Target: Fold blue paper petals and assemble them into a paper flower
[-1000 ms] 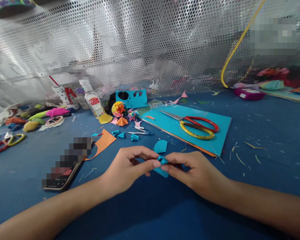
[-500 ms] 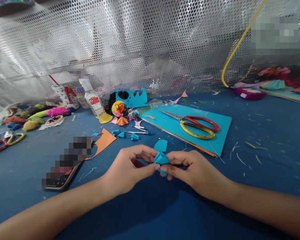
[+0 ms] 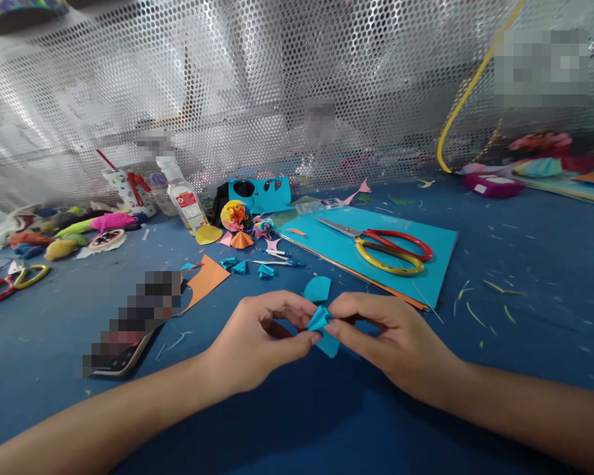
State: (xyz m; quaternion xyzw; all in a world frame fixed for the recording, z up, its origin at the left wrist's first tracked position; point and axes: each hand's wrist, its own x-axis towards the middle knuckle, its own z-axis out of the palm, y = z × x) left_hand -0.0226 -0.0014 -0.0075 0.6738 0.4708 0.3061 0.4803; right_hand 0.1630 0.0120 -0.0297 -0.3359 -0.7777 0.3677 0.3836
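Note:
Both my hands meet low over the blue table [image 3: 525, 290], pinching one small folded piece of light blue paper [image 3: 324, 333]. My left hand [image 3: 257, 340] grips its left side between thumb and fingertips. My right hand [image 3: 396, 343] pinches the right side, fingers curled. Part of the paper hangs below the fingertips. Just behind the hands lies a loose rounded light blue paper piece [image 3: 317, 288].
Red-and-yellow scissors [image 3: 389, 251] lie on a light blue sheet [image 3: 435, 264]. A phone [image 3: 129, 330] and an orange paper scrap [image 3: 205, 277] lie to the left. Small folded paper shapes, a glue bottle [image 3: 183, 198], a second pair of scissors [image 3: 10, 284] and a perforated metal screen stand behind.
The folded blue paper has been turned and reshaped between my fingertips. My right hand rose slightly and its fingers shifted over the piece. The hands stay in the same place.

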